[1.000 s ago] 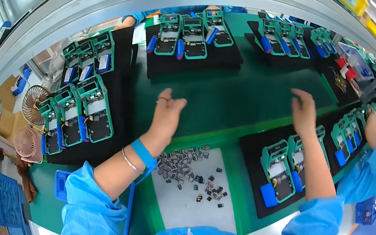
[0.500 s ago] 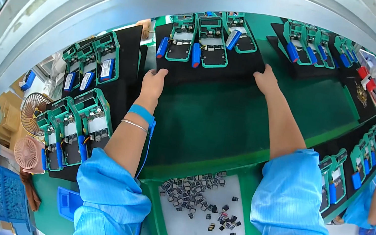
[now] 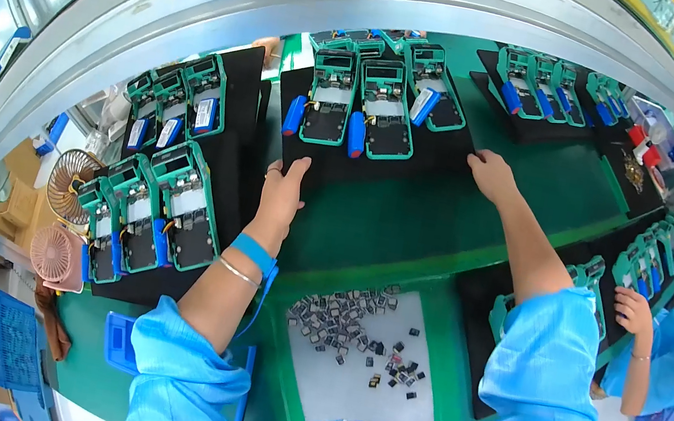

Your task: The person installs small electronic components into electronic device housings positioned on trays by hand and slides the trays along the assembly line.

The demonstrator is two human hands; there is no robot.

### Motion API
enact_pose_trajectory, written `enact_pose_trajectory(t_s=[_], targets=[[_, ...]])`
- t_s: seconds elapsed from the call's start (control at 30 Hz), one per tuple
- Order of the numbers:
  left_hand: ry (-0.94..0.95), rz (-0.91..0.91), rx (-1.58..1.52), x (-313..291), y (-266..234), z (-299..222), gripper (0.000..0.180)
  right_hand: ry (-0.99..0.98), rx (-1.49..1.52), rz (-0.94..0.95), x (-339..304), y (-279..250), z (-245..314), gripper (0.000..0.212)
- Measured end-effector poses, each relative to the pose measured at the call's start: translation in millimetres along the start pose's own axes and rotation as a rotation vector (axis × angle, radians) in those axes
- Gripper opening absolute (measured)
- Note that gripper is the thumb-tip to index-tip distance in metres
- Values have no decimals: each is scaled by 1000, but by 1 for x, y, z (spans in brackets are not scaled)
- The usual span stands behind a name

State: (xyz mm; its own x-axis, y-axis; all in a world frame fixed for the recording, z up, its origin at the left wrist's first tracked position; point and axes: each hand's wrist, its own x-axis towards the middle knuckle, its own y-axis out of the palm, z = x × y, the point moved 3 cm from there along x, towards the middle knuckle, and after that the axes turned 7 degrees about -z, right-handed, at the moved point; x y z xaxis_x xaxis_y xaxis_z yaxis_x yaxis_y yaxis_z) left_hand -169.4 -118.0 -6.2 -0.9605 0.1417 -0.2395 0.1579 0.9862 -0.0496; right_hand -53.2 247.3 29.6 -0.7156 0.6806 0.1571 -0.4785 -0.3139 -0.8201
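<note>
and it's the right hand [image 3: 492, 176] clamped on the near right corner of the black board [image 3: 442, 152], while the left hand [image 3: 281, 196] has its thumb up at the near left corner (grip or mere touch, i cannot tell). the step in hand looks like positioning this loaded board on the green bench [image 3: 370, 225]; the next move would call for both corners guided evenly, so nothing slides.

on the board, three green-framed device housings [image 3: 382, 119] show plainly, with three blue battery packs [image 3: 357, 135], and more frames half hidden behind, too overlapped to count. off to the left, six more housings [image 3: 193, 235] in two rows of three, with six packs! beyond them, two fans, one brown [image 3: 73, 184], one pink [image 3: 53, 260]. nearer the body, one white tray [image 3: 322, 397] of small dark card-like parts [image 3: 328, 313], far too many to count. at far right, one co-worker's hand [image 3: 633, 312] by another row.
</note>
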Motion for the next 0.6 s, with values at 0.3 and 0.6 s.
enact_pose_trajectory(t_s=[0.3, 0.6], targets=[[-9, 52, -53, -127, -34, 23, 99, -161, -113, 98, -99, -62, -20, 36], [-48, 79, -136, -182, -52, 37, 86, -278, -407, 75, -158, -83, -21, 36]])
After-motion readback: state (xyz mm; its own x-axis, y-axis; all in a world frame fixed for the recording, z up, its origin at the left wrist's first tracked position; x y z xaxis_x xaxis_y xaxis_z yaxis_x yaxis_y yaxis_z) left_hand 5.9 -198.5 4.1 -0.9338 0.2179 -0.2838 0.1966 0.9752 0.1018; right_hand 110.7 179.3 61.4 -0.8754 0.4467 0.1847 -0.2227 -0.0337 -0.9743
